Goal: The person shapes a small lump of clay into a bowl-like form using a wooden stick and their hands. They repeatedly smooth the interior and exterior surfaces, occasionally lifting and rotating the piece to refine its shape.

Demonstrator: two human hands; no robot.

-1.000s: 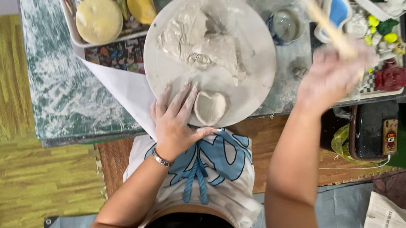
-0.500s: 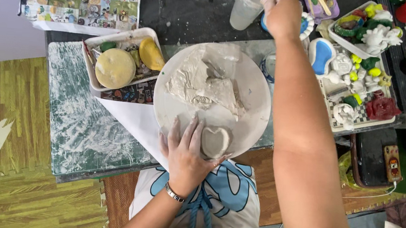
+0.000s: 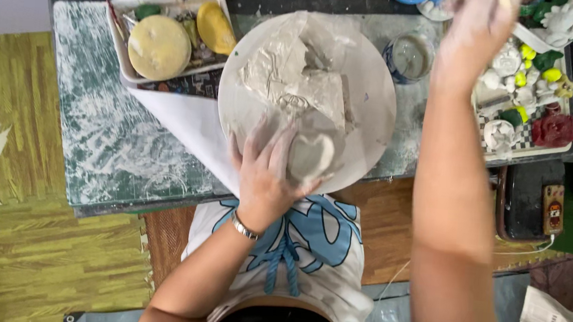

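Left hand [image 3: 268, 177]: fingers spread flat, resting on the heart's left edge, holding nothing.
Heart [image 3: 311, 156]: clay, on the disc [image 3: 369, 85], just right of this grip.
Right hand [image 3: 474, 25]: far up-right; blurred, state unclear.
Nearer hand: left.

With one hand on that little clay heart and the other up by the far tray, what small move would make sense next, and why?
Probably bring the right hand back down to the heart-shaped clay dish. The left hand rests against the dish on the round board, while the right hand is raised over the far tray, blurred; whether it grips anything is unclear.
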